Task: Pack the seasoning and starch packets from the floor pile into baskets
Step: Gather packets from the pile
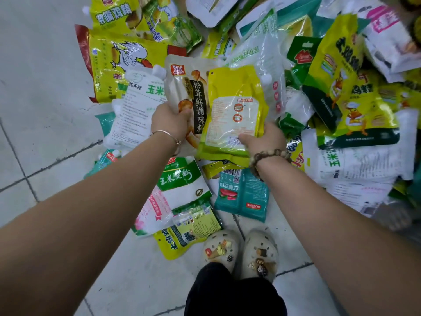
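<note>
Pale floor tiles (45, 110) are covered ahead and to the right by the pile of packets (341, 87). A beige seasoning packet (182, 83) is gripped low down by the left hand (169, 120), and a yellow packet (232, 106) is gripped at its bottom edge by the right hand (264, 139). Both are held above the pile, edges overlapping, long axes pointing away from the body. No basket is seen.

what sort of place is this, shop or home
Likely a shop or stockroom, though no shelves show. A big pile of packets, many alike, lies on a pale tiled floor; the left hand grips a beige packet, the right hand a yellow packet.
</note>
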`<state>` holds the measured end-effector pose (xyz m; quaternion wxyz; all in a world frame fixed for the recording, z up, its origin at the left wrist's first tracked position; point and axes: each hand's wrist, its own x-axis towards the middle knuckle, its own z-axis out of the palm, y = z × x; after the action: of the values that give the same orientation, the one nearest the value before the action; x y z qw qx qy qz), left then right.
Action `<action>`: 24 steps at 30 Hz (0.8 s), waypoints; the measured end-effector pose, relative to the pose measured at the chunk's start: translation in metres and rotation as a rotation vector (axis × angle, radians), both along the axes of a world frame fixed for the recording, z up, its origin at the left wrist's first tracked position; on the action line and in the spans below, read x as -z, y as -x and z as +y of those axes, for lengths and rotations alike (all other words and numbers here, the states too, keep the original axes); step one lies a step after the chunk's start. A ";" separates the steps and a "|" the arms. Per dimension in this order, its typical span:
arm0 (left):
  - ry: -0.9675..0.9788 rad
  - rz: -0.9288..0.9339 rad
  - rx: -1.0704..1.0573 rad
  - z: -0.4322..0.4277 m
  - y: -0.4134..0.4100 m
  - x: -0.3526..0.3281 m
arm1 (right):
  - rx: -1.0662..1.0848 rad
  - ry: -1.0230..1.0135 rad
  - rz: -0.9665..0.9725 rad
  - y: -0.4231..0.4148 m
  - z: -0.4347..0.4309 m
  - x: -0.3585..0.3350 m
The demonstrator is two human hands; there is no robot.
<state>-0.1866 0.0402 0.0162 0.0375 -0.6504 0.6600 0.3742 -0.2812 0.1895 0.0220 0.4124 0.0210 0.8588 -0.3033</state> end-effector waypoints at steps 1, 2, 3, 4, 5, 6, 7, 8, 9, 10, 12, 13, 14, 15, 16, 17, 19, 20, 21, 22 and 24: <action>0.021 -0.007 0.036 0.003 -0.004 -0.006 | 0.002 0.043 0.025 -0.004 0.007 -0.007; 0.037 -0.004 0.050 0.007 -0.008 -0.012 | 0.006 0.071 0.044 -0.008 0.014 -0.015; 0.054 0.006 0.052 0.011 -0.012 -0.020 | 0.007 0.086 0.056 -0.010 0.023 -0.022; 0.070 0.015 0.046 0.017 -0.017 -0.029 | 0.005 0.092 0.067 -0.013 0.032 -0.030; 0.076 0.035 0.032 0.022 -0.022 -0.040 | -0.003 0.094 0.077 -0.014 0.043 -0.037; 0.067 0.078 0.015 0.027 -0.026 -0.051 | -0.007 0.094 0.098 -0.016 0.054 -0.045; 0.049 0.133 0.002 0.033 -0.029 -0.064 | -0.005 0.092 0.111 -0.019 0.066 -0.054; 0.033 0.183 0.002 0.040 -0.032 -0.078 | 0.013 0.096 0.118 -0.021 0.078 -0.062; 0.018 0.228 0.019 0.047 -0.034 -0.093 | 0.043 0.107 0.114 -0.024 0.091 -0.073; -0.003 0.274 0.039 0.055 -0.035 -0.107 | 0.083 0.123 0.108 -0.027 0.104 -0.084; -0.059 0.357 0.043 0.070 -0.036 -0.132 | 0.189 0.176 0.107 -0.032 0.130 -0.110; -0.090 0.392 0.030 0.079 -0.035 -0.145 | 0.241 0.207 0.122 -0.034 0.143 -0.123; -0.120 0.423 0.023 0.086 -0.034 -0.156 | 0.279 0.232 0.149 -0.037 0.156 -0.136; -0.137 0.443 0.029 0.093 -0.034 -0.165 | 0.297 0.244 0.179 -0.039 0.170 -0.149; -0.142 0.448 0.050 0.100 -0.035 -0.173 | 0.315 0.248 0.215 -0.042 0.183 -0.160; -0.150 0.456 0.074 0.107 -0.035 -0.180 | 0.345 0.246 0.247 -0.044 0.197 -0.169; -0.181 0.496 0.121 0.122 -0.034 -0.195 | 0.406 0.260 0.293 -0.049 0.221 -0.190; -0.195 0.518 0.139 0.130 -0.032 -0.202 | 0.428 0.290 0.298 -0.051 0.231 -0.200; -0.210 0.535 0.148 0.136 -0.030 -0.206 | 0.448 0.329 0.299 -0.053 0.240 -0.206; -0.232 0.554 0.150 0.144 -0.029 -0.211 | 0.465 0.358 0.305 -0.056 0.250 -0.214; -0.259 0.582 0.164 0.163 -0.023 -0.223 | 0.516 0.405 0.342 -0.061 0.274 -0.231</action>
<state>-0.1636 0.2028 0.2391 -0.0404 -0.4508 0.6401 0.6208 -0.2202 0.4634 0.2528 0.1689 0.1039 0.8043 -0.5602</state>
